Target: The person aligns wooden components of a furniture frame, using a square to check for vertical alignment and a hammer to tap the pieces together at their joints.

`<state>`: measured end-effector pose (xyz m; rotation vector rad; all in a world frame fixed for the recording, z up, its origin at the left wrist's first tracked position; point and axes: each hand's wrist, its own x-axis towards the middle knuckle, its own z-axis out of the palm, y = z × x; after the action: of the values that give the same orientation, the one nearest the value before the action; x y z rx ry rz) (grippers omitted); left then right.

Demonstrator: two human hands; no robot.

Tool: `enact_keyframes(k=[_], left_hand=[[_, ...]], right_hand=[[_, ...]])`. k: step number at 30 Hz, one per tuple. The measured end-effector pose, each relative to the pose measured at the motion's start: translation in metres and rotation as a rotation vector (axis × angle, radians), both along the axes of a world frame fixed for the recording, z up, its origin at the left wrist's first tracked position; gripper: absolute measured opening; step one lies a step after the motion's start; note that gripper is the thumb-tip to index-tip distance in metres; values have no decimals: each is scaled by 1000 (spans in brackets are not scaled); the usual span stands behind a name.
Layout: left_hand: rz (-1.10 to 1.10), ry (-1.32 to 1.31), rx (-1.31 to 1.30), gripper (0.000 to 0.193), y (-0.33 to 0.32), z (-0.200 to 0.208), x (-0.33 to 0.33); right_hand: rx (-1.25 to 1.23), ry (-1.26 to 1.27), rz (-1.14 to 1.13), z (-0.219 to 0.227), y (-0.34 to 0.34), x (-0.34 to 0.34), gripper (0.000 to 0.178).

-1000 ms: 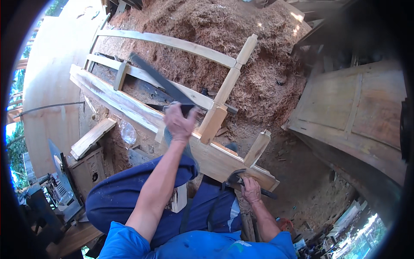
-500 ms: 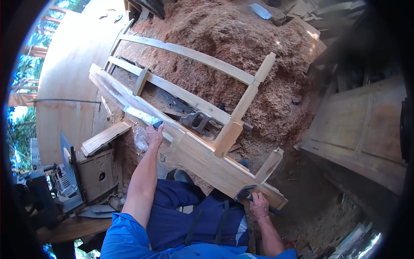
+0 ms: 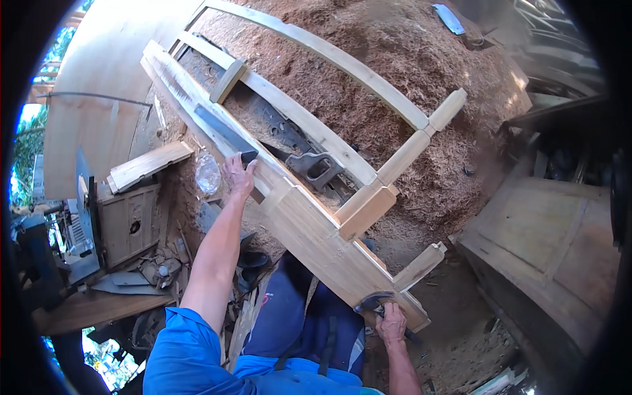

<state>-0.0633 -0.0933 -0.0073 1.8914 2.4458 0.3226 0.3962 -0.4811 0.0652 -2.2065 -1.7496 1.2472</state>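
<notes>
A long pale wooden board [image 3: 309,240] runs diagonally in front of me, from far left to near right. At its middle my left hand [image 3: 238,176] is closed on the dark end of a long flat grey blade [image 3: 224,130]; its exact kind is unclear. The blade lies along the board, pointing to the far left. By the board's near right end my right hand [image 3: 392,324] grips a hammer [image 3: 374,301], its dark curved head over the wood. A short upright wooden piece [image 3: 420,266] is joined to the board close by.
A hand saw [image 3: 318,170] lies beyond the board, among rails of a wooden frame [image 3: 329,56] with a turned post [image 3: 405,157]. Behind rises a heap of wood shavings [image 3: 368,33]. A panelled wooden piece [image 3: 533,230] stands right; a table-like machine [image 3: 72,250] is left.
My view has shifted, so the frame appears further right. The blade, bright with glare before, now shows grey and turned more along the board. Both hands keep their holds.
</notes>
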Motion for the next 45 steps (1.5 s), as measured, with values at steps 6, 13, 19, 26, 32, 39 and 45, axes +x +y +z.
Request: enact_keyframes(k=[6, 13, 19, 26, 32, 39, 45], left_hand=[[28, -60, -27, 54, 11, 16, -6], [-12, -173, 174, 57, -24, 41, 10], [267, -852, -397, 43, -102, 44, 30], [225, -937, -248, 42, -114, 18, 32], [360, -1244, -283, 34, -129, 9, 18], [236, -1314, -347, 39, -120, 19, 7], [172, -1207, -298, 37, -117, 15, 1]], right_hand=[[-1, 10, 43, 11, 12, -13, 30], [193, 157, -45, 38, 89, -80, 35], [378, 293, -37, 32, 240, -175, 45], [590, 182, 148, -27, 416, -246, 42], [599, 324, 633, 2, 441, -307, 32], [557, 277, 958, -27, 449, -339, 32], [784, 239, 867, -25, 439, -334, 20]])
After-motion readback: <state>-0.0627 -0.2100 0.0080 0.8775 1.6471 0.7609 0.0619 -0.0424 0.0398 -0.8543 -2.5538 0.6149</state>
